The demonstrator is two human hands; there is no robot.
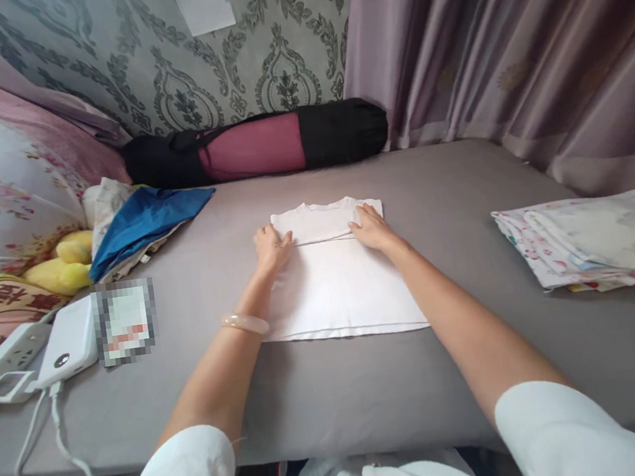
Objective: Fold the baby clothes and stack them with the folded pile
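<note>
A small white shirt (341,289) lies spread on the grey bed sheet, its neckline at the far end and its hem towards me. A crosswise fold or layer edge runs below the chest, between my hands. At the shirt's upper left side rests my left hand (273,248), thumb apart from the bent fingers. My right hand (371,225) lies on the upper right side near the sleeve, palm down with the thumb spread inward. Both hands touch the fabric, and neither visibly pinches it. A pale bangle (245,324) circles my left wrist.
Folded printed cloths (599,240) are stacked at right. On the left are a blue cloth (148,217), yellow plush (61,265), a white power bank (67,341) with cables, a power strip (1,373) and a blurred packet (126,322). A long black-and-maroon bag (252,146) lies along the wall.
</note>
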